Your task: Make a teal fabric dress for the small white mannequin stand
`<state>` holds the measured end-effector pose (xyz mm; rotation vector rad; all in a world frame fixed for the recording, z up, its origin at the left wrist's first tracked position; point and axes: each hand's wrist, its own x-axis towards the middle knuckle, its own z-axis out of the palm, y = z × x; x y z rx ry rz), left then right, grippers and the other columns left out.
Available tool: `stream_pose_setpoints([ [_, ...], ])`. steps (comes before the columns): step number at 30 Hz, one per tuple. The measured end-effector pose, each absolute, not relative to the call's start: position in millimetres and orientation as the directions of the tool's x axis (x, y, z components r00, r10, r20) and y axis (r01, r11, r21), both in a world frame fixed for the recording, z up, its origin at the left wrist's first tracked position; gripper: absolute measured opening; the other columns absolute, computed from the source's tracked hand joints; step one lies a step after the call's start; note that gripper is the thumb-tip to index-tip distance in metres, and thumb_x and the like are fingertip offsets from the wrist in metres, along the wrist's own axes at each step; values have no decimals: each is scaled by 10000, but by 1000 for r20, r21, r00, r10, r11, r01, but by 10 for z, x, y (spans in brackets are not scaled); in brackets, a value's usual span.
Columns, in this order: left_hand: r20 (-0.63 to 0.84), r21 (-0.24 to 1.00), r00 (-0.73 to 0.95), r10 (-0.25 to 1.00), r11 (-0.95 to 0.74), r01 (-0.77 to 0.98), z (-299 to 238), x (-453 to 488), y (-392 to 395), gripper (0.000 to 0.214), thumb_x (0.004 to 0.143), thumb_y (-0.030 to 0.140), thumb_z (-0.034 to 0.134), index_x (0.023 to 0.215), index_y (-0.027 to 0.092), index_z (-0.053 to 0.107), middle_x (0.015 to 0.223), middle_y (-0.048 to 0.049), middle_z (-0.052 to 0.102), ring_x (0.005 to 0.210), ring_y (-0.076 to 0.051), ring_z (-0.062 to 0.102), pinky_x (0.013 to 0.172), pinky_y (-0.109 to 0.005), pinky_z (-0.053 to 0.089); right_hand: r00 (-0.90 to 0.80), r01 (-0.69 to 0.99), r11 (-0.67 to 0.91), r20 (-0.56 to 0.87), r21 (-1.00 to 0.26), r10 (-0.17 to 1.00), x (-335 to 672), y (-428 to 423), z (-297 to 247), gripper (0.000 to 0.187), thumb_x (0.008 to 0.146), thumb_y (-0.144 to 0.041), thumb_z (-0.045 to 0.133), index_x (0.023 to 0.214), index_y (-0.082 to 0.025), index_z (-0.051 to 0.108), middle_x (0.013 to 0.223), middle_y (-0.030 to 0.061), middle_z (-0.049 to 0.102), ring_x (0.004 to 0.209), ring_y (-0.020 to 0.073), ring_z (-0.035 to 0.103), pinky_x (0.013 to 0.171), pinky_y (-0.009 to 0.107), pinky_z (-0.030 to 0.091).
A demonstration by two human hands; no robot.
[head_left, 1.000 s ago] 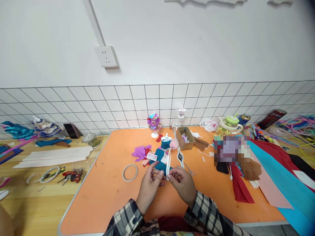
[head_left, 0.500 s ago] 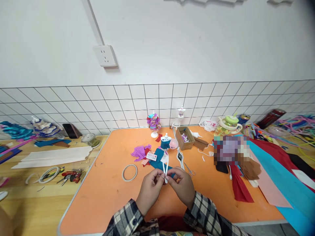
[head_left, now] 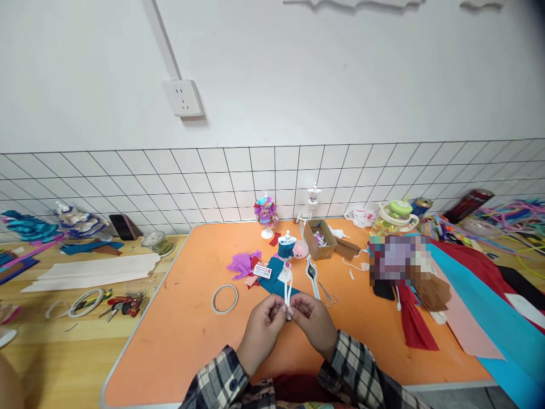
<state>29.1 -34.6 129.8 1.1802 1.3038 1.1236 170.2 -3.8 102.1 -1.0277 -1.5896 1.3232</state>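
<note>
My left hand point(head_left: 260, 329) and my right hand point(head_left: 315, 322) meet above the orange table point(head_left: 183, 341), fingertips pinched together on a thin white strip point(head_left: 288, 292). The strip runs away from my hands toward a small mannequin wearing teal cloth point(head_left: 286, 250). A teal cloth piece point(head_left: 276, 279) lies just beyond my fingers. A ring of white tape point(head_left: 225, 299) lies left of my left hand. Small scissors point(head_left: 328, 295) lie right of my right hand.
Purple scraps point(head_left: 242, 263), a dressed doll stand point(head_left: 266, 213), a bare white mannequin point(head_left: 314, 196), a small cardboard box point(head_left: 320, 239) and a green lidded cup point(head_left: 395, 216) stand further back. Red, pink and blue sheets point(head_left: 468, 307) cover the right side. Keys point(head_left: 121, 304) and tape lie on the wooden table left.
My two hands have drawn closer together and slightly toward me, still pinching the white strip. Nothing else on the table has moved.
</note>
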Motion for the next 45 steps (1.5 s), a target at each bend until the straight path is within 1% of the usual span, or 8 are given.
stream_pose_setpoints([
  [4, -308, 884, 18, 951, 293, -363, 1267, 384, -372, 283, 761, 429, 664, 770, 161, 573, 715, 5, 588, 657, -129, 556, 656, -251, 472, -338, 273, 470, 374, -839, 864, 1723, -82, 1048, 125, 847, -249, 510, 770, -191, 589, 759, 25, 572, 715, 153, 534, 627, 259, 404],
  [7, -362, 808, 67, 930, 349, -475, 1264, 374, -376, 312, 750, 440, 694, 802, 155, 575, 720, -6, 610, 678, -130, 587, 686, -255, 486, -280, 259, 408, 336, -876, 899, 1707, -76, 1081, 117, 843, -238, 527, 767, -194, 603, 735, 12, 555, 659, 136, 515, 589, 244, 407],
  [16, -217, 956, -8, 976, 211, -202, 1274, 191, -324, 330, 695, 459, 733, 786, 162, 621, 744, -20, 641, 711, -156, 585, 711, -279, 477, -259, 113, 133, 100, -985, 961, 1677, -60, 1109, 112, 798, -287, 585, 814, -185, 627, 797, 26, 606, 609, 119, 526, 484, 211, 386],
  [22, -156, 988, -21, 987, 156, -22, 1289, 204, -306, 254, 738, 408, 678, 748, 157, 634, 694, -18, 607, 666, -152, 537, 649, -255, 425, -233, 239, 177, 121, -955, 965, 1682, -55, 1141, 104, 777, -270, 598, 755, -182, 647, 684, 4, 574, 607, 122, 510, 507, 213, 388],
  [27, -68, 991, -18, 998, 69, 111, 1316, 222, -325, 176, 815, 348, 587, 799, 175, 616, 753, -23, 608, 735, -179, 550, 689, -269, 429, -223, 182, 112, 70, -977, 972, 1673, -52, 1149, 111, 783, -286, 600, 782, -179, 628, 708, 11, 614, 625, 127, 548, 554, 227, 446],
  [34, -111, 992, -50, 993, 114, 47, 1338, 205, -306, 175, 768, 339, 632, 781, 166, 609, 748, -27, 640, 725, -177, 583, 693, -269, 447, -242, -7, -208, -200, -978, 949, 1654, -36, 1105, 387, 694, -402, 678, 986, -193, 533, 675, -19, 603, 468, 107, 497, 316, 179, 375],
  [42, -166, 986, -62, 984, 166, -14, 1410, 214, -293, 164, 642, 283, 732, 669, 161, 625, 590, 21, 598, 581, -128, 543, 603, -230, 424, -351, 90, -174, -195, -981, 916, 1681, -3, 1063, 288, 727, -455, 627, 762, -176, 562, 603, -30, 511, 433, 76, 385, 304, 174, 314],
  [45, -251, 953, -57, 966, 237, -188, 1361, 258, -313, 159, 637, 256, 749, 678, 150, 638, 603, 24, 596, 596, -112, 544, 620, -216, 431, -363, 129, -29, -75, -991, 929, 1663, -49, 1071, 218, 804, -401, 555, 747, -194, 521, 619, -34, 488, 461, 87, 403, 385, 203, 347],
])
